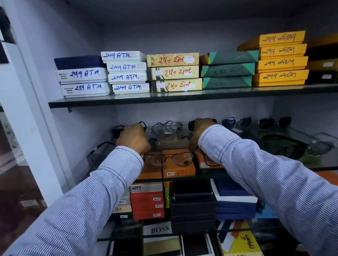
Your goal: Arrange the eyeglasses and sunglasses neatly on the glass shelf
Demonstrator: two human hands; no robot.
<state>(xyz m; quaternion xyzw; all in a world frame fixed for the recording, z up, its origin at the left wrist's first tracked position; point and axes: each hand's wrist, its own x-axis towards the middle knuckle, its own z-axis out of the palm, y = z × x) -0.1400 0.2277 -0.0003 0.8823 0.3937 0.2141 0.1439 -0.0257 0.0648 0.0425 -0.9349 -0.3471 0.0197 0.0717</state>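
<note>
With fingers hidden behind both knuckles, so their grip is unclear, the left hand [132, 138] and right hand [199, 132] could nudge the clear-lens glasses [168, 158] at 6 o'clock off the glass shelf [326, 164].

— How much room is there above the glass shelf [327, 167]?

— An open band under the dark upper shelf [182, 97]. The left hand [133, 139] and right hand [199, 132] both reach through it.

— What crowds the back?

— A row of glasses: clear aviators [167, 127], blue sunglasses [236, 121], dark sunglasses [274, 122].

— And the front?

— Thin-framed eyeglasses [168, 159] sit between the wrists; large dark sunglasses [285, 145] fill the right. The white post [29, 117] closes the left.
</note>
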